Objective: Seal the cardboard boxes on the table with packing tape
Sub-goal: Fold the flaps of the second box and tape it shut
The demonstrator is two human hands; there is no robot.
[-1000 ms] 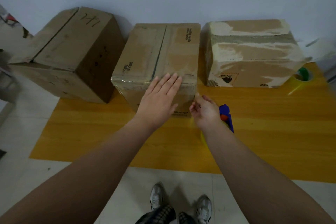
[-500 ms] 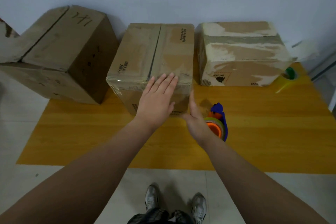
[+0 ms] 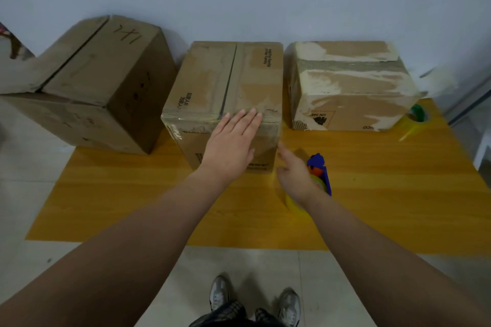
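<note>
Three cardboard boxes stand along the wall. My left hand (image 3: 233,146) lies flat, fingers straight, on the front top edge of the middle box (image 3: 212,82), over clear tape at its seam. My right hand (image 3: 293,174) is low at that box's front right corner, one digit stretched toward the corner. It sits over the blue tape dispenser (image 3: 317,164) with its yellow roll and appears to grip it; the other fingers are hidden. The left box (image 3: 101,71) is marked "141". The right box (image 3: 348,85) has torn, pale patches.
The boxes sit on a yellow wooden table (image 3: 385,183) against a pale wall. A second yellow-green tape roll (image 3: 417,115) lies at the table's far right edge. The left box hangs over the table's left side. My shoes (image 3: 255,300) are on the tiled floor below.
My left hand stays pressed on the middle box's front edge. My right hand uncurled from a loose fist and reached with the dispenser toward the box's lower right corner.
</note>
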